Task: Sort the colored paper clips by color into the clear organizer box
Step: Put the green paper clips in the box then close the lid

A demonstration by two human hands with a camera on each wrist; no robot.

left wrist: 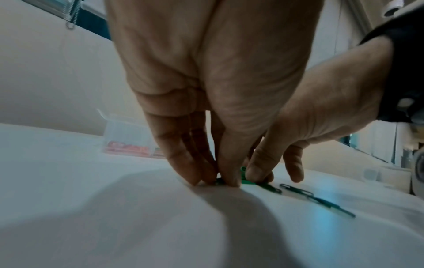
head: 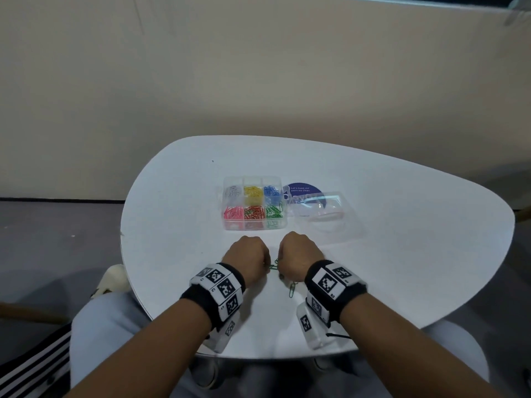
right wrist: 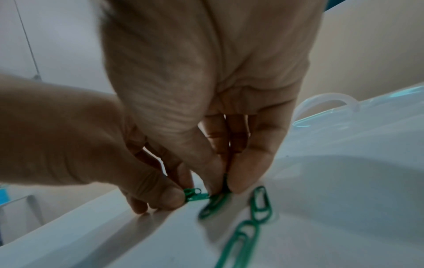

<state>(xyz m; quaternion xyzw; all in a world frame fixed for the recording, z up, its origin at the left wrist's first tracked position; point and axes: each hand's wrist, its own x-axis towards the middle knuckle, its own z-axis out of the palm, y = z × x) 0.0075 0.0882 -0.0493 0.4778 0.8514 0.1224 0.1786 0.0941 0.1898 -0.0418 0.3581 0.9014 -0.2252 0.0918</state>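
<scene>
Both hands are down on the white surface (head: 178,225), side by side and close together, fingers pointing down at a small tangle of green clips (right wrist: 197,196). The left hand (head: 247,259) has its thumb and fingertips (left wrist: 229,179) pressed together on one end of the tangle, pinching it against the surface. The right hand (head: 297,257) pinches the other end between thumb and fingers (right wrist: 243,177), just beside the left hand's fingertips, so the tangle is held between the two hands.

More green clips trail from the tangle toward the right wrist: a blurred clip (right wrist: 212,206) right under the right thumb, then a linked chain (right wrist: 260,204) lying flat on the surface below the right palm. In the head view its end (head: 292,290) lies just inside the right wristband.

The box (head: 254,206) stands open beyond both hands, a little nearer the left hand's line. It has six compartments: the row farther from the hands holds white, yellow and blue clips, the nearer row pink, red and green. The green compartment (head: 274,212) is the one nearest the right hand. The clear lid (head: 324,214) lies flat beyond the right hand, beside the box, partly over a round dark blue sticker (head: 301,189).
</scene>
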